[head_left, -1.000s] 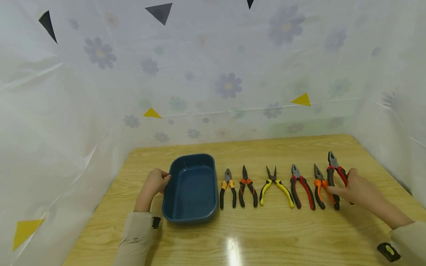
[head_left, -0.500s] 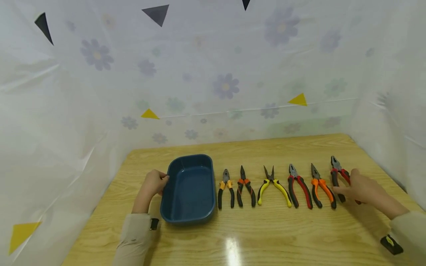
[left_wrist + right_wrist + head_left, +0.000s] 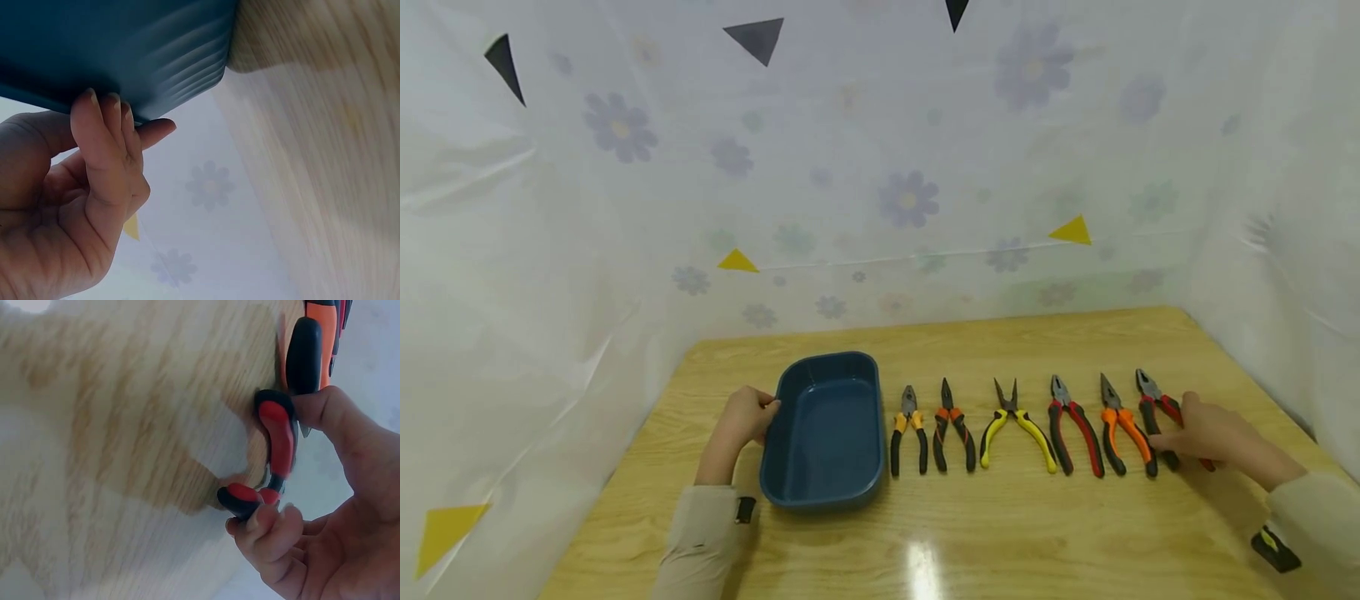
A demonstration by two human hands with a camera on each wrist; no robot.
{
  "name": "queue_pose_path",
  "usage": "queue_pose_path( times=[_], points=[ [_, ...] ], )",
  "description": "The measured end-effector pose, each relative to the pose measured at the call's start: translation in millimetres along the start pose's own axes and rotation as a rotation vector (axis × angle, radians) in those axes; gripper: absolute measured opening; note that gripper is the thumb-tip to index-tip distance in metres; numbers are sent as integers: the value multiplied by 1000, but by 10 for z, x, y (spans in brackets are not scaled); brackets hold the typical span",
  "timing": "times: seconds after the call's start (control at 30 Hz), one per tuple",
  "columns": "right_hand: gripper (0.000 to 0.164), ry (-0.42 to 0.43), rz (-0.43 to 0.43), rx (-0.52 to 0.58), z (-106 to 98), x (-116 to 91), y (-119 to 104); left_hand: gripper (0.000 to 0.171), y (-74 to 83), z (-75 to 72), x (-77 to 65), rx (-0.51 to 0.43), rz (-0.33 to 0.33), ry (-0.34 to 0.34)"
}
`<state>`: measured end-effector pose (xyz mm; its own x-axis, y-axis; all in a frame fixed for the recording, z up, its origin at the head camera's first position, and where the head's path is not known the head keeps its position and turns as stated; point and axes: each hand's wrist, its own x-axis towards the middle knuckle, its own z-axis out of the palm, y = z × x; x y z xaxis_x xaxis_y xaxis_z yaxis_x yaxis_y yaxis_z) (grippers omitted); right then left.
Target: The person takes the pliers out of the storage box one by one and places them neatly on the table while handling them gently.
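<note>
My left hand (image 3: pixel 747 417) pinches the left rim of a deep blue rectangular tray (image 3: pixel 831 437), thumb on one side of its wall and fingers on the other, as the left wrist view shows. At the right end of a row of pliers, my right hand (image 3: pixel 1221 435) holds combination pliers with red-and-black handles (image 3: pixel 1150 388). Its thumb presses one handle (image 3: pixel 279 440) and the curled fingers touch the other; the handles stand spread. The pliers' head points away from me. Just left of the thumb lie orange-and-black long-nose pliers (image 3: pixel 1126 429).
Further left in the row lie red-and-black pliers (image 3: pixel 1075 429), yellow-and-black long-nose pliers (image 3: pixel 1015 417), orange-and-black long-nose pliers (image 3: pixel 953 421) and small yellow-orange-and-black pliers (image 3: pixel 910 425) beside the tray. Pale flowered sheeting (image 3: pixel 865 208) surrounds the wooden table (image 3: pixel 1000 533).
The red-and-black pliers in my right hand first overlapped the orange pliers, then shifted right off them and came lower, towards the tabletop. My left hand and the tray stay put.
</note>
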<state>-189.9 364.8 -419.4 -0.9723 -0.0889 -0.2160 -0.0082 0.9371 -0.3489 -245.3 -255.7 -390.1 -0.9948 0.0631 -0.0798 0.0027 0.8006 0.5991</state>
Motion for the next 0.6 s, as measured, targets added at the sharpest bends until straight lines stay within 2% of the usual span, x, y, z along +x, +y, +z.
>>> queue_pose_path(
  times=[0.13,0.33,0.6],
  points=[
    [90,-11,-1,10,7,-18,24,29,7,16,15,4,-2,-7],
    [100,-16,3,10,28,-14,63,29,-9,27,52,5,-7,6],
    [107,-30,12,48,23,48,28,30,-40,12,54,10,-1,24]
  ],
)
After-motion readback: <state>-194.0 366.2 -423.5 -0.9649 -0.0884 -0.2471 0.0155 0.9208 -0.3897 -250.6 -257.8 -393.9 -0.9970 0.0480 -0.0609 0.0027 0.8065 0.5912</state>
